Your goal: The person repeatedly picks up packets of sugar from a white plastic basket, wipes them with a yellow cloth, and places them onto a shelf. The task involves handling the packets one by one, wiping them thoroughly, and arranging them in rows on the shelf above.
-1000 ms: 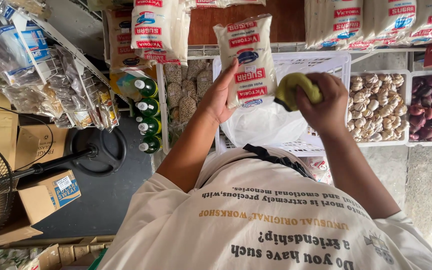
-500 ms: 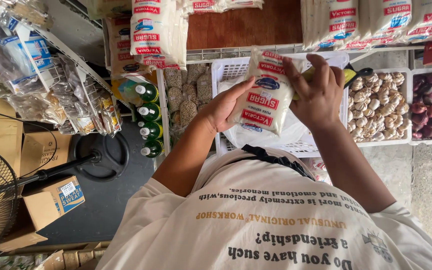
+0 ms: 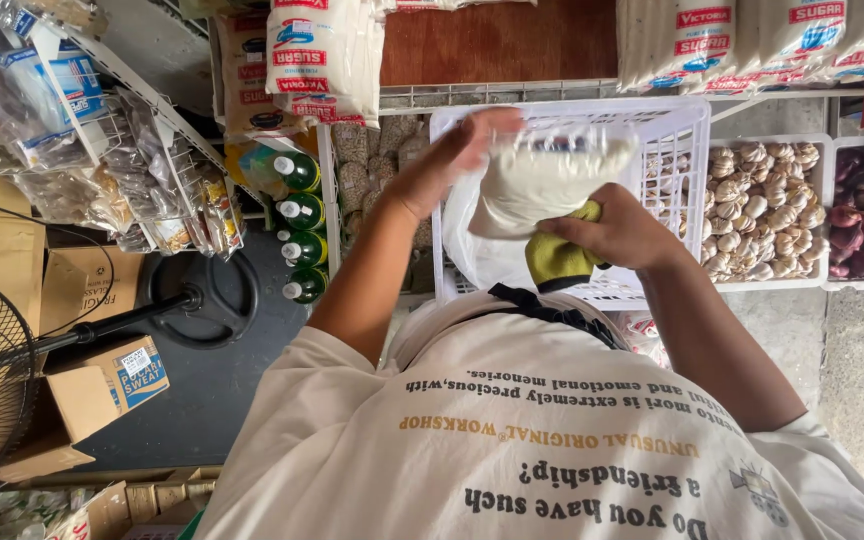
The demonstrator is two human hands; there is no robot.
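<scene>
Wiping now: white bag point(image 3: 542, 180) flipped vs. before, left hand point(image 3: 452, 160) flat open against it, right hand point(image 3: 612, 235) grip closed w/ yellow cloth point(image 3: 557, 262).

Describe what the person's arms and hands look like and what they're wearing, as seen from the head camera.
Both arms are bare from the short sleeves down. The left hand and right hand wear no gloves; no rings, watch or bands show on the wrists. The shirt is an off-white tee with black and mustard-yellow lettering. A dark strap crosses just below the neckline.

White bag point(image 3: 542, 180) motion-blurred; yellow cloth point(image 3: 560, 258) partly hidden by right hand point(image 3: 617, 232).
</scene>
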